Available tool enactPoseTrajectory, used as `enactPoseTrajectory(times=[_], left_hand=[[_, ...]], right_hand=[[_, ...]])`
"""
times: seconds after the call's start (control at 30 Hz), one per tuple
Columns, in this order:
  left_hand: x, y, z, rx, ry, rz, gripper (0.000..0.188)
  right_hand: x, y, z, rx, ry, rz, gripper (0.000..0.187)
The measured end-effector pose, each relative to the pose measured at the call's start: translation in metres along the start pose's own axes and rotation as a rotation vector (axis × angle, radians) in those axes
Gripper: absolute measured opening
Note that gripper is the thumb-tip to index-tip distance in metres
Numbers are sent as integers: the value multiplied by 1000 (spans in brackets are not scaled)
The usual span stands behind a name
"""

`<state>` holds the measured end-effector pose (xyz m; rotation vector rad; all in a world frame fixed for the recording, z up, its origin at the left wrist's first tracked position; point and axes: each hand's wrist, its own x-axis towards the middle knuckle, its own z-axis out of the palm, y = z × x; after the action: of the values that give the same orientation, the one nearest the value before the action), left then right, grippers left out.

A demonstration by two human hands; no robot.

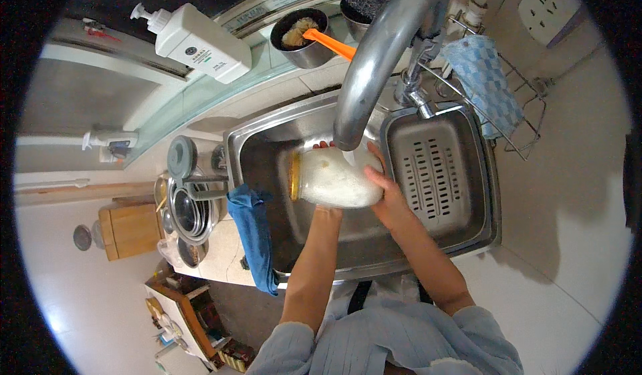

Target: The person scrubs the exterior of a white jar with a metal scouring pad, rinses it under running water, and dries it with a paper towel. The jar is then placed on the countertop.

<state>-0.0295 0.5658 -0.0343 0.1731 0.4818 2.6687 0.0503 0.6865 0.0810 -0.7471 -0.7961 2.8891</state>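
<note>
Over the steel sink, a large clear jar (334, 178) lies on its side, with a yellow band or lid (294, 176) at its left end. Water falls onto its upper side from the curved metal faucet (354, 101). My left hand (324, 145) supports it from beneath; only the fingertips show past its far side, and the palm is hidden. Around the rounded right end, my right hand (388, 191) is closed, thumb on top and fingers along the far side. The glass looks whitish and wet; whether anything is inside, I cannot tell.
A perforated steel tray (431, 178) fills the sink's right side. A blue cloth (251, 234) hangs over the left rim, beside stacked metal bowls (190, 208). Behind stand a white pump bottle (200, 44) and a metal bowl (301, 37) with an orange-handled brush (329, 43). A wire rack (528, 131) holds a checkered cloth (485, 81).
</note>
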Motion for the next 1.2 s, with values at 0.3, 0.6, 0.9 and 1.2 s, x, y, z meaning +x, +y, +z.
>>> enactPoseTrajectory(times=[0.3, 0.6, 0.9, 1.2], left_hand=[[7, -1, -18, -18, -44, 33, 46], [11, 1, 23, -348, -219, -292, 62], [3, 16, 45, 83, 99, -110, 63], [-9, 41, 25, -96, 115, -186, 57]], right_hand=[[11, -3, -29, 22, -166, 130, 81], [13, 13, -23, -140, -164, -188, 108], [26, 16, -5, -183, -151, -200, 73], [49, 31, 15, 6, -61, 41, 52]])
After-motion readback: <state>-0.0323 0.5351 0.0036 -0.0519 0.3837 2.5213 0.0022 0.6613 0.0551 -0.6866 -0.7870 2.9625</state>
